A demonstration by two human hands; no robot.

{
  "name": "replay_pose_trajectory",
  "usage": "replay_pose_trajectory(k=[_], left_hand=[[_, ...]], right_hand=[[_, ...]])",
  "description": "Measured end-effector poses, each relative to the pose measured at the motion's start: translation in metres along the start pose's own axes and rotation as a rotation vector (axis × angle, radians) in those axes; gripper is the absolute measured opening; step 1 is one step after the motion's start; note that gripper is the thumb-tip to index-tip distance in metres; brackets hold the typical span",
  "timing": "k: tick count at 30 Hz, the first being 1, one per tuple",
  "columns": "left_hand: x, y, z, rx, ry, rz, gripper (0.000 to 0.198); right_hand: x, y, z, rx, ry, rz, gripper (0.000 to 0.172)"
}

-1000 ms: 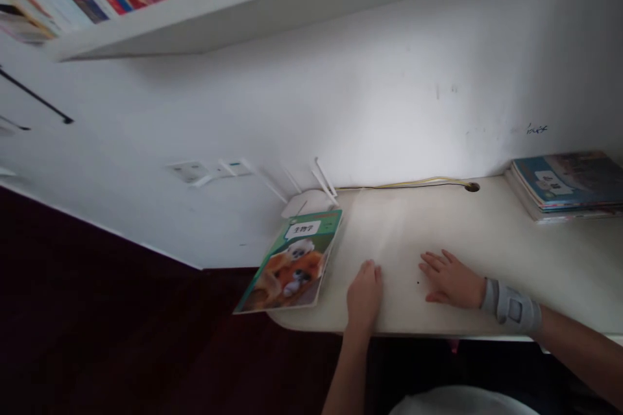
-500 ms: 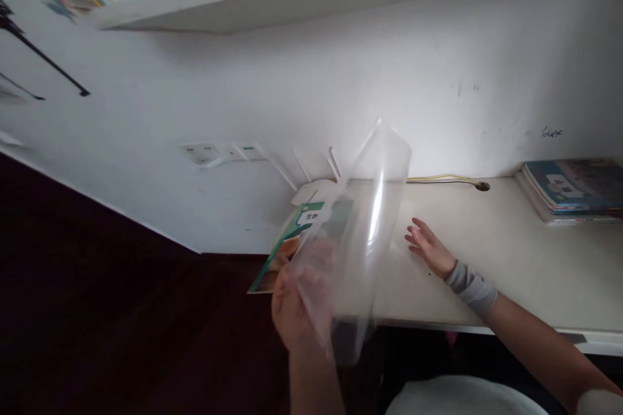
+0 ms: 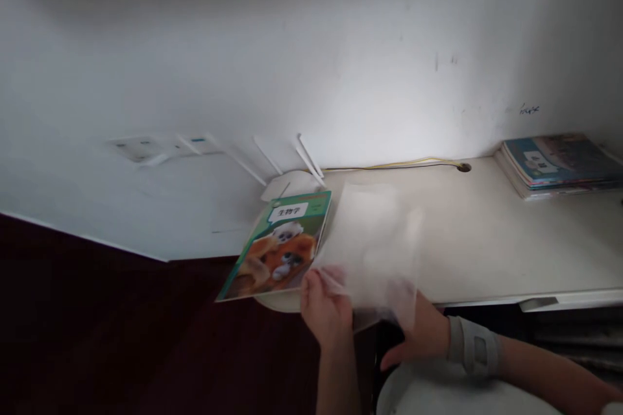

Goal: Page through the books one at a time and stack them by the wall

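My left hand (image 3: 327,308) is closed, pinching the lower left edge of a clear plastic book cover (image 3: 370,227). The cover spreads over the desk and looks hazy and blurred. Behind its lower right part is my right hand (image 3: 422,331), with the thumb held apart and the fingers partly veiled by the plastic. A grey band circles the right wrist. Just left of the cover lies a green textbook (image 3: 280,253) with monkeys on its front, its lower left corner jutting past the desk's end.
The white desk (image 3: 477,240) runs along the wall. At its left back stands a white router (image 3: 292,185) with antennas. Cables lead to a round hole (image 3: 464,168). A stack of books (image 3: 559,162) sits at the right. Wall sockets (image 3: 141,149) are at the left.
The plastic cover has come down from upright to flatter over the desk. My right hand has moved down and left to the cover. The view has tilted down, and the textbook is more exposed.
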State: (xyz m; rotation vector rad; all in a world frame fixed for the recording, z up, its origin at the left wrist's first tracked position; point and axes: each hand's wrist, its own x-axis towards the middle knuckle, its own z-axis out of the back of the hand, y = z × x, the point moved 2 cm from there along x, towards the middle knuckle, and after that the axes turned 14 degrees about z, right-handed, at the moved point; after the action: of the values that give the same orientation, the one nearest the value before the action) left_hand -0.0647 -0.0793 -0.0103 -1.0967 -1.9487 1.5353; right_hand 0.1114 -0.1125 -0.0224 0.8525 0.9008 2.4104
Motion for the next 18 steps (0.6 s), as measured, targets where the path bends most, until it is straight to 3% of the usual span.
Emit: replay_pose_trajectory(k=[2,5,7,10,13,15,18], left_hand=[[-0.022,0.005,-0.021,-0.119,0.115,0.131,0.028],[-0.062,0.016,-0.057,-0.135,0.453,0.414,0.029],[-0.077,0.018,-0.072,-0.163,0.543,0.443,0.029],[-0.067,0.014,-0.080,-0.183,0.538,0.308,0.030],[-0.034,0.009,-0.070,0.021,0.359,0.056,0.029],[-0.012,0.008,-0.057,0.337,0.172,-0.105,0.028],[0.007,0.012,-0.044,0.826,0.081,-0.247,0.041]], right_hand=[[0.005,0.000,-0.003,0.188,-0.191,-0.042,0.101],[0.002,-0.004,0.010,0.295,-0.525,-0.091,0.082],[-0.012,-0.009,0.030,0.226,-0.705,-0.126,0.068],[-0.050,-0.016,0.076,0.020,-0.808,-0.138,0.052],[-0.089,-0.015,0.130,-0.611,-0.729,-0.062,0.043],[-0.108,-0.017,0.158,-0.932,-0.582,-0.169,0.046],[-0.125,-0.026,0.178,-1.179,-0.358,-0.377,0.048]])
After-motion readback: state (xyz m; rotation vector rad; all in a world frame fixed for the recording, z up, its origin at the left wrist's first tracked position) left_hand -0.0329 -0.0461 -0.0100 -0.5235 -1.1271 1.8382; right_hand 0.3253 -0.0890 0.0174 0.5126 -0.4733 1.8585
